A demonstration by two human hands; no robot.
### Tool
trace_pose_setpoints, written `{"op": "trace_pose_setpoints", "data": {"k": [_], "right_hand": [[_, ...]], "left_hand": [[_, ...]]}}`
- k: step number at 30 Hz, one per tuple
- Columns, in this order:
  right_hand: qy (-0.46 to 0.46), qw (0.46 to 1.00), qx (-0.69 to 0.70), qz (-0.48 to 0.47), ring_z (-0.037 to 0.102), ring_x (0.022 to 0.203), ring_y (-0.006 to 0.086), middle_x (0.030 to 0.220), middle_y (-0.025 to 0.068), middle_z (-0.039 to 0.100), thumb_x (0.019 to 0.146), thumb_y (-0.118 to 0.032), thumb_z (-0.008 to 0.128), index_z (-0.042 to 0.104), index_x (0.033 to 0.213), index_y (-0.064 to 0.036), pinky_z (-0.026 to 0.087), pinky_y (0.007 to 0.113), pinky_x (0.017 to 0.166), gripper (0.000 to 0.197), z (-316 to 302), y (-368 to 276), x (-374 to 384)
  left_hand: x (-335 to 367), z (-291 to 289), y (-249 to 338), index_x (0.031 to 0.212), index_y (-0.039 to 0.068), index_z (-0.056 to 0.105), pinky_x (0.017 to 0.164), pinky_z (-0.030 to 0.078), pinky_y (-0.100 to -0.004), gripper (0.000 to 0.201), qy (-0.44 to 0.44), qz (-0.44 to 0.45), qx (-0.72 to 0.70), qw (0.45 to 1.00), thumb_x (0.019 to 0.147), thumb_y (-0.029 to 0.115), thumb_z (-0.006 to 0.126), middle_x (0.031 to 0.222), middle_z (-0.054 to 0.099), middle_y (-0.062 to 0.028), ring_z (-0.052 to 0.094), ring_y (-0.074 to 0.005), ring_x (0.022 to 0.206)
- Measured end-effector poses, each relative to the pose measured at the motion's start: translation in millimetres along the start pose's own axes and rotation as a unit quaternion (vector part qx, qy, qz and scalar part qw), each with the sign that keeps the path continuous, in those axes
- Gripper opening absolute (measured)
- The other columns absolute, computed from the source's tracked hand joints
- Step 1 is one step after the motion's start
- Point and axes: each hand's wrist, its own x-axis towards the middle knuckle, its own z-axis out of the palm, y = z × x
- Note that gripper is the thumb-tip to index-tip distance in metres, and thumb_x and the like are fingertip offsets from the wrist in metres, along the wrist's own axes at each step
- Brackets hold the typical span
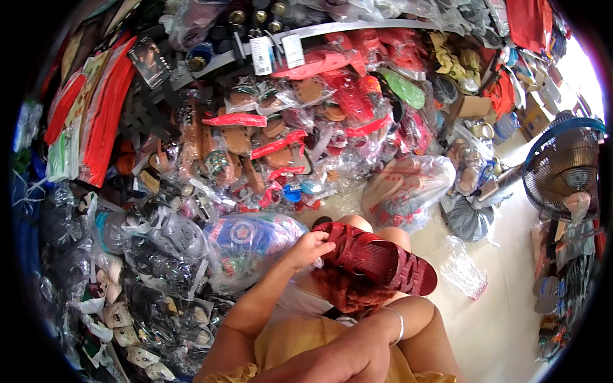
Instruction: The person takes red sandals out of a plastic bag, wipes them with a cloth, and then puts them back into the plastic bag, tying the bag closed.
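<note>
A dark red strappy sandal point(367, 252) lies above my lap, its insole and crossed straps showing. My left hand point(311, 249) grips its left end with bent fingers, and a scrap of clear plastic seems to show below the fingertips. Under the sandal is a reddish-brown, shaggy-looking mass point(351, 290) that I cannot make out clearly. A pale band point(401, 324) circles my right arm. My right hand's fingers are hidden, so I cannot see what they touch. Beside my left forearm sits a blue-and-white printed plastic bag point(246, 246).
Plastic-wrapped footwear point(268, 140) is heaped ahead, with more bagged shoes point(159, 300) at left. A bulging clear bag point(408, 191) stands beyond my knees. A crumpled clear wrapper point(463, 268) lies on the pale floor point(491, 325). A fan point(565, 169) stands at right.
</note>
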Motion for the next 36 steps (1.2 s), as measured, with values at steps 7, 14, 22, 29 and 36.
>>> {"op": "trace_pose_setpoints", "data": {"k": [7, 14, 22, 29, 36], "right_hand": [[0.080, 0.996, -0.021, -0.017, 0.054, 0.083, 0.0270, 0.090, 0.0111, 0.053, 0.098, -0.014, 0.054, 0.051, 0.083, -0.0032, 0.044, 0.036, 0.071, 0.018, 1.5, -2.4, 8.7], [0.150, 0.800, -0.539, -0.217, 0.054, 0.075, 0.0228, 0.088, 0.0057, 0.055, 0.069, -0.017, 0.070, 0.058, 0.075, -0.0049, 0.043, 0.035, 0.062, 0.019, -12.4, -10.0, 48.1], [0.142, 0.734, -0.637, -0.187, 0.056, 0.073, 0.0224, 0.092, 0.0078, 0.062, 0.067, -0.021, 0.072, 0.067, 0.080, -0.0044, 0.051, 0.037, 0.067, 0.022, -1.2, -57.7, 7.0], [0.248, 0.381, -0.816, 0.358, 0.048, 0.116, 0.0374, 0.133, 0.0179, 0.046, 0.063, -0.044, 0.081, 0.046, 0.135, -0.0061, 0.039, 0.050, 0.096, 0.089, -10.5, -76.2, -149.9], [0.321, 0.268, -0.758, 0.500, 0.045, 0.123, 0.0386, 0.139, 0.0183, 0.042, 0.050, -0.048, 0.086, 0.036, 0.143, -0.0097, 0.040, 0.051, 0.097, 0.112, 17.7, -59.1, -219.2]], "left_hand": [[-10.3, -15.6, 17.2, 0.124, 0.004, 0.056, 0.046, 0.037, -0.0172, 0.038, -0.075, -0.077, -0.036, 0.994, 0.093, 0.023, 0.062, 0.088, 0.063, 0.0034, 0.045, -0.0007, 0.052], [-7.3, -9.9, 17.2, 0.122, 0.005, 0.055, 0.044, 0.035, -0.0162, 0.029, -0.086, -0.103, -0.141, 0.981, 0.096, 0.016, 0.055, 0.089, 0.064, 0.0040, 0.042, -0.0001, 0.049], [18.8, 9.8, 23.2, 0.113, 0.009, 0.060, 0.046, 0.037, -0.0169, 0.021, -0.097, -0.144, -0.181, 0.968, 0.093, 0.012, 0.057, 0.084, 0.064, 0.0035, 0.045, -0.0006, 0.053], [-1.7, -17.0, 12.7, 0.111, 0.007, 0.061, 0.062, 0.049, -0.0197, 0.019, -0.071, -0.155, -0.229, 0.958, 0.092, 0.011, 0.058, 0.097, 0.068, -0.0042, 0.061, -0.0058, 0.072], [2.1, 1.6, 35.8, 0.119, 0.001, 0.057, 0.055, 0.046, -0.0154, 0.026, -0.135, -0.168, -0.302, 0.929, 0.094, 0.010, 0.055, 0.100, 0.067, -0.0048, 0.056, -0.0030, 0.065]]}}
